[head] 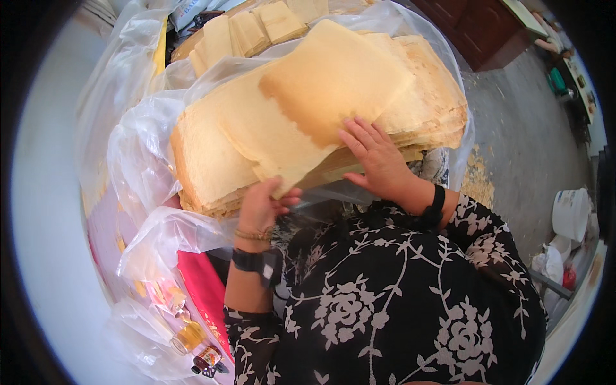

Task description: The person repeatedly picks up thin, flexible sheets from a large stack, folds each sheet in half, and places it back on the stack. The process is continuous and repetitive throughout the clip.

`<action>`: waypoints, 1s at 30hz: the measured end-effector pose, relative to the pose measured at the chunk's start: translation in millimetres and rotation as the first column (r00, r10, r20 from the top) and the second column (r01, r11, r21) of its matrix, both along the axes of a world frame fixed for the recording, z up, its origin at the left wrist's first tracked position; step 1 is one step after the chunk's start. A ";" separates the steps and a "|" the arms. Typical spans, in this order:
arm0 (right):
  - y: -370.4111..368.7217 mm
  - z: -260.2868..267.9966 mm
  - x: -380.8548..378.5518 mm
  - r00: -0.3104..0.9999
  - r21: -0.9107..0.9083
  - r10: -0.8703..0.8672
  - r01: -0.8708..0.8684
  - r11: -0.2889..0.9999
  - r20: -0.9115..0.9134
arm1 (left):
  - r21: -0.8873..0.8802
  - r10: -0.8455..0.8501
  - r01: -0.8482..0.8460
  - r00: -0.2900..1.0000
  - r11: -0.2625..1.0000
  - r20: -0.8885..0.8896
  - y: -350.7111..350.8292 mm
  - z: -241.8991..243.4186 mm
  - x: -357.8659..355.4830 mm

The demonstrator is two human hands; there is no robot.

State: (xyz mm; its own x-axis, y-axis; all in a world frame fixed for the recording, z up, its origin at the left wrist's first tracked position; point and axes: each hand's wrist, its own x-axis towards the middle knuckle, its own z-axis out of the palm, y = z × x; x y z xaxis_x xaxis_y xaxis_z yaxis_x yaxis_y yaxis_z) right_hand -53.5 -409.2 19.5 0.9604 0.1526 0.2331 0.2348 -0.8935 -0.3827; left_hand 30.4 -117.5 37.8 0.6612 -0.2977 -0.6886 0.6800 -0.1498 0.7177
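Note:
A thin, pale-yellow sheet (332, 91), perhaps a flatbread such as a jianbing pancake, lies across a tall stack of similar sheets (207, 159). One part of it looks darker and browner than the rest. My left hand (262, 199) pinches the sheet's near left corner between thumb and fingers, at the stack's front edge. With its fingers spread, my right hand (378, 156) rests fingertips on the near right edge of the same sheet. Its thumb points left, over the front side of the stack. Clear plastic sheeting (139, 134) surrounds the stack.
Behind the stack, several folded sheets (260, 29) sit on a round board. At lower left are a glass jar of yellowish liquid (190, 337) and a labelled bottle (208, 358). Crumbs (476, 178) litter the floor near a white bucket (570, 214). A dark wooden cabinet (476, 29) stands back right.

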 end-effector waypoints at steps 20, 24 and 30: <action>-115.5 3.5 -4.4 0.977 0.148 0.183 -0.198 0.969 0.107 | 0.863 -0.815 0.073 -0.300 0.499 0.496 -15.9 23.0 38.8; -114.2 9.8 1.3 0.996 0.480 0.094 -0.080 0.874 -0.006 | 0.438 -0.514 0.439 0.065 0.785 0.856 -33.5 6.7 49.9; -91.0 26.7 27.5 0.850 0.509 -0.256 0.490 0.708 -0.461 | 0.374 -0.303 0.083 0.755 0.924 0.582 -59.2 -14.1 59.0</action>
